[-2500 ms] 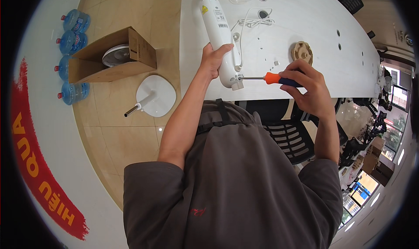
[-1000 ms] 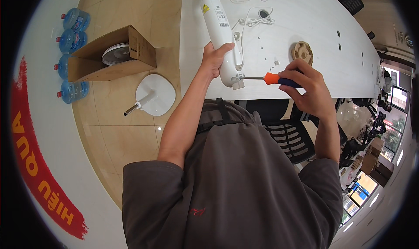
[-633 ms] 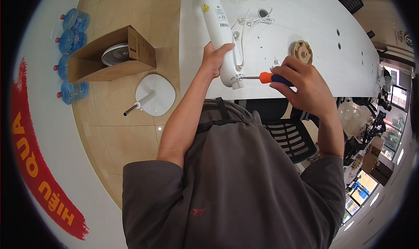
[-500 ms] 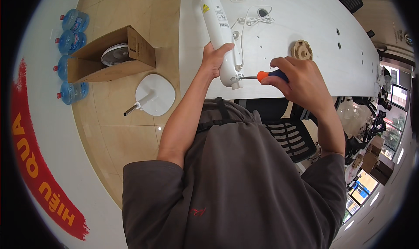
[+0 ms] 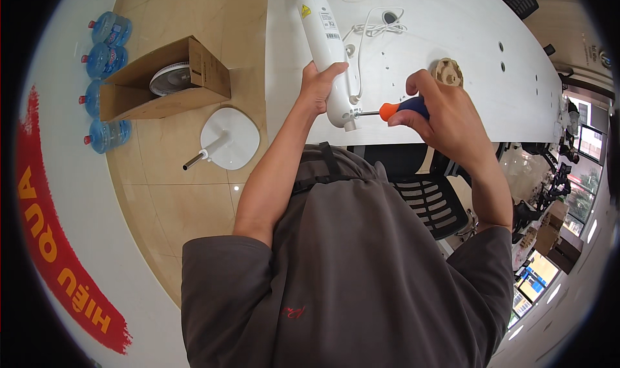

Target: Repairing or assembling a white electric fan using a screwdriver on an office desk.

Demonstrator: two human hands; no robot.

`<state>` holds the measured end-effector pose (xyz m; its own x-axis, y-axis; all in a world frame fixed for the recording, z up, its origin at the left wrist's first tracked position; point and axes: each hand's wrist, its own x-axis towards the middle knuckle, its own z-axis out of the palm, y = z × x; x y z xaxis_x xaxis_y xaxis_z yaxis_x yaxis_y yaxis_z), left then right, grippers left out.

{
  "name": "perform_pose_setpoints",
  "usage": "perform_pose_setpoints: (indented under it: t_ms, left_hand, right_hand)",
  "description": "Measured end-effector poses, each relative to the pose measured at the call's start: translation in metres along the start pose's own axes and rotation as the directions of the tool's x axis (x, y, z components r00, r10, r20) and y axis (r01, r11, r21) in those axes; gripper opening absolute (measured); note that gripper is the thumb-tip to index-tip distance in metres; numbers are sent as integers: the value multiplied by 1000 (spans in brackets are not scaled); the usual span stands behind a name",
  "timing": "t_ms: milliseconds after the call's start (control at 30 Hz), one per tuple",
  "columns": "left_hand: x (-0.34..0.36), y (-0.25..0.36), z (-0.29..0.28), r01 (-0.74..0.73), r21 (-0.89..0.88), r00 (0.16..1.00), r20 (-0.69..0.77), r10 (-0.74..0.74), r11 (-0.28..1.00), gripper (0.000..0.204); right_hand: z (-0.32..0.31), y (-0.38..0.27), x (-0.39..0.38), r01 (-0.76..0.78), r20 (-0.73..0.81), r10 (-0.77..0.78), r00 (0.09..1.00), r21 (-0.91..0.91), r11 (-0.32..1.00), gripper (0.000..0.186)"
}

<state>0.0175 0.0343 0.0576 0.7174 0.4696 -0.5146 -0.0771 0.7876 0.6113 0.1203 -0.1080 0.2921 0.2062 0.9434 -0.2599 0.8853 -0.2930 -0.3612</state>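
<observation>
My left hand (image 5: 316,87) is closed around the lower part of a long white fan body (image 5: 321,35), which lies slanted over the table's near left edge. A white power cord (image 5: 371,29) runs from its lower end and is bundled on the table. My right hand (image 5: 445,119) grips a screwdriver (image 5: 389,112) with an orange and blue handle, thumb below and index finger raised and bent. The screwdriver's shaft is level, and its tip meets the lower end of the fan body. Whether it sits in a screw is too small to tell.
Several tiny dark pieces, perhaps screws (image 5: 393,84), lie on the white table (image 5: 465,19) near a round tan part (image 5: 447,72). A white fan base with a pole (image 5: 236,139), a carton (image 5: 161,106) holding a round grille, and water bottles (image 5: 106,61) stand left. A black chair (image 5: 429,203) is close by.
My right hand's fingers have shifted around the screwdriver handle, with the index finger now higher and more bent. The left hand and fan body have barely moved.
</observation>
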Motion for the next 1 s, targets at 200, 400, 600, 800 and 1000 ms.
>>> perform_pose_setpoints:
  t_ms: [200,400,600,800,1000]
  left_hand:
    - [2,-3,-4,-12,-7,1000,22,12,1000,46]
    - [2,-4,-4,-13,-11,1000,-1,13,1000,47]
    - [4,-4,-4,-8,3,1000,11,8,1000,48]
    - [3,-3,-3,-27,4,1000,9,27,1000,43]
    - [2,-3,-4,-18,-18,999,31,18,1000,49]
  right_hand:
    - [1,4,2,164,-196,-162,967,-9,986,52]
    - [0,4,0,54,-83,-40,996,183,982,53]
    - [5,5,4,8,-180,-6,984,9,1000,56]
    - [20,22,7,294,-295,-172,940,442,848,63]
    - [16,17,12,37,-249,-44,968,-36,999,61]
